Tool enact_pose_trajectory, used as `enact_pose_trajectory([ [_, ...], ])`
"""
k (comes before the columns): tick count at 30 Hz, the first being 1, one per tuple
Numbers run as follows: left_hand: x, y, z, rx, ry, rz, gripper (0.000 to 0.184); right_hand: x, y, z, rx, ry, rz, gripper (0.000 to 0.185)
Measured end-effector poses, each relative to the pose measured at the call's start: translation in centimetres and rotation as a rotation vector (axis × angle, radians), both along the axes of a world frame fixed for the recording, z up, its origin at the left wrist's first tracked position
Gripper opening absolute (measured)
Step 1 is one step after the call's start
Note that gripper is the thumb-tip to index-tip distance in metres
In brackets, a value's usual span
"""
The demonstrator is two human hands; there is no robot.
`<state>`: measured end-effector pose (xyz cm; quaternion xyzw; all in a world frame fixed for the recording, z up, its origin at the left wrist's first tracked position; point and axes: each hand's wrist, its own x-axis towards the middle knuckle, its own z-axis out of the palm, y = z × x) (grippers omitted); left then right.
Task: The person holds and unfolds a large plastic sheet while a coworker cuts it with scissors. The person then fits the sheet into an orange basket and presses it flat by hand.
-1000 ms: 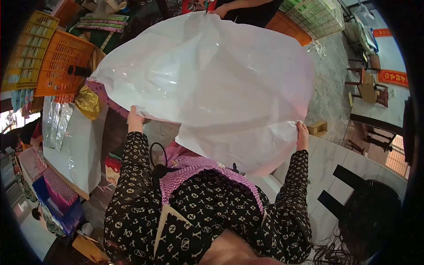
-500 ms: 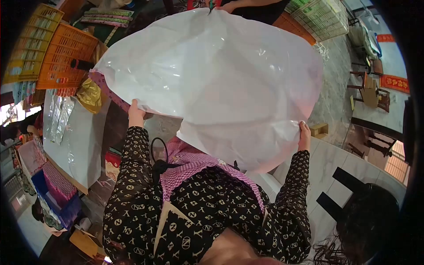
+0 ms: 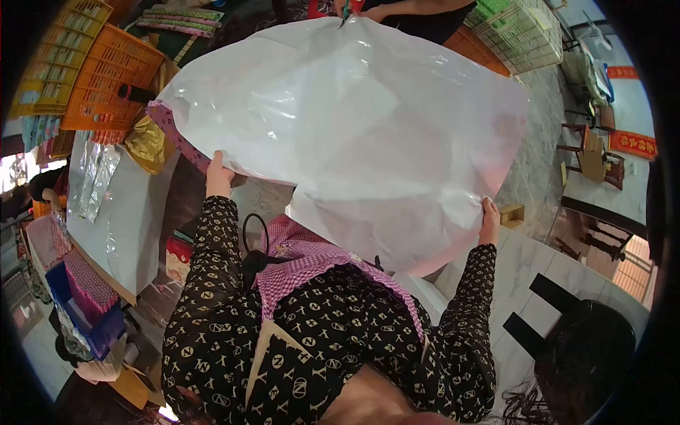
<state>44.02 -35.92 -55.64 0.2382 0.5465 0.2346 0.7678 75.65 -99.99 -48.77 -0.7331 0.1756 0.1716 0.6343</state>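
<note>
White sheet, long axis crosswise, lying mostly forward of both grips. Left hand clasps the near edge; right hand pinches the right side.

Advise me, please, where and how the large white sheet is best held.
I'd grip the white sheet by its edge, from the near side, left hand and right hand wide apart: it is broad and creased, so one hand might let it sag. Avoid the far edge: apparent scissors are there.

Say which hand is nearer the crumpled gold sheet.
Left. The left hand is below and right of the gold sheet in view; the right hand is far across, gripping the white sheet.
</note>
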Motion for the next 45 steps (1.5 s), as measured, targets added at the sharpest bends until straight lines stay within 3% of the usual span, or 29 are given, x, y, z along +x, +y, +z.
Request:
enact_pose_trajectory([
  [1,-0.4,0.2,-0.6,0.000,-0.001,0.002,0.028,0.1,0.1,0.1,-0.035,0.009,-0.007,0.023],
  [4,-0.9,0.2,-1.1,0.327,0.112,-0.247,0.034,0.3,-0.2,-0.2,-0.025,0.015,-0.009,0.024],
  [10,-0.5,2.0,-2.6,-0.070,-0.095,0.099,0.041,-0.1,0.6,0.5,-0.068,-0.040,-0.001,0.027],
  [12,-0.2,2.4,-2.7,-0.124,-0.013,0.166,0.036,-0.2,0.6,0.9,-0.074,-0.033,0.015,0.027],
  [15,-0.7,2.7,-2.1,-0.058,0.081,0.011,0.032,-0.3,0.7,1.3,-0.084,-0.037,0.027,0.027],
  [21,-0.8,3.7,-1.9,-0.249,0.007,0.177,0.033,0.1,0.9,1.8,-0.094,-0.054,0.066,0.025],
  [25,-1.1,4.2,-3.1,-0.237,0.031,0.184,0.031,1.0,0.3,1.1,-0.091,-0.045,0.035,0.027],
  [28,-1.7,4.2,-3.8,0.077,0.121,-0.125,0.030,1.3,0.2,0.9,-0.067,-0.040,0.043,0.028],
  [31,-1.4,4.3,-3.1,0.073,0.079,-0.098,0.029,1.3,0.4,1.4,-0.113,-0.055,0.087,0.030],
  [33,-1.0,4.8,-2.6,-0.177,-0.035,0.129,0.030,1.3,0.7,1.3,-0.116,-0.046,0.082,0.031],
  [36,-1.0,5.1,-2.7,-0.233,-0.053,0.184,0.031,1.4,0.7,1.3,-0.140,-0.030,0.075,0.030],
  [45,1.4,3.5,1.7,-0.150,0.101,0.234,0.031,1.8,0.6,1.4,-0.123,-0.012,0.051,0.030],
])
